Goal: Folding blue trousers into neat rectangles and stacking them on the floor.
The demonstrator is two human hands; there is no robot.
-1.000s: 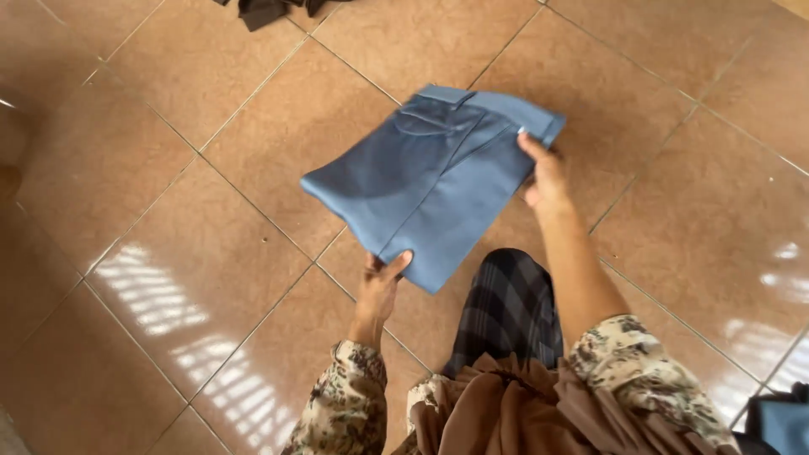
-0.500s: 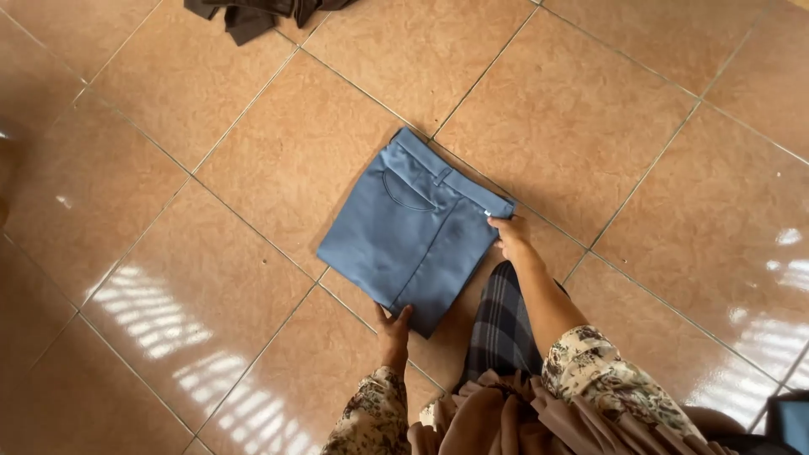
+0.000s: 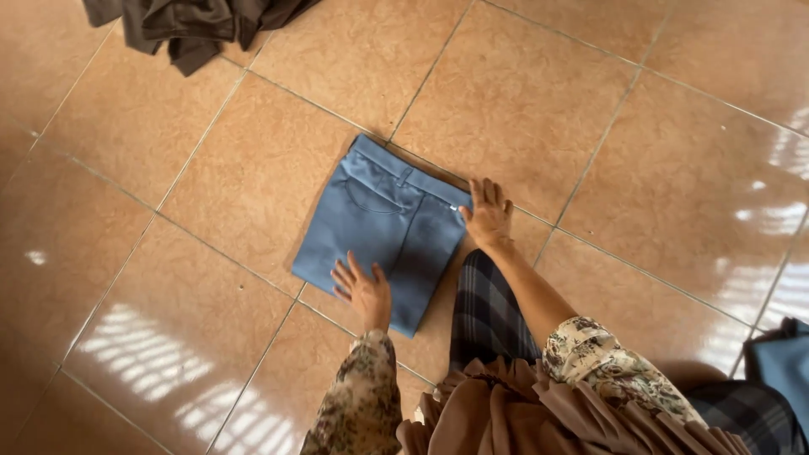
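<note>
I had the blue trousers folded small; left hand and right hand pressed flat, fingers spread, only smoothing remained

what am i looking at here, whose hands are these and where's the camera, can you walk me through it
There is no machine here. The picture comes from a camera worn on a person's head, looking down, so the arms coming up from the bottom edge are that person's own. They wear floral-patterned sleeves, and a dark plaid cloth covers their lap.

On the glossy orange-brown tiled floor lies a folded pair of blue trousers, waistband and back pocket facing up. The left hand rests flat on the near edge of the trousers. The right hand lies flat at the right end of the waistband, partly on the floor. Neither hand grips anything; both are open, palms down.

At the top left is a heap of dark clothes, and a bit of blue cloth shows at the right edge.
</note>
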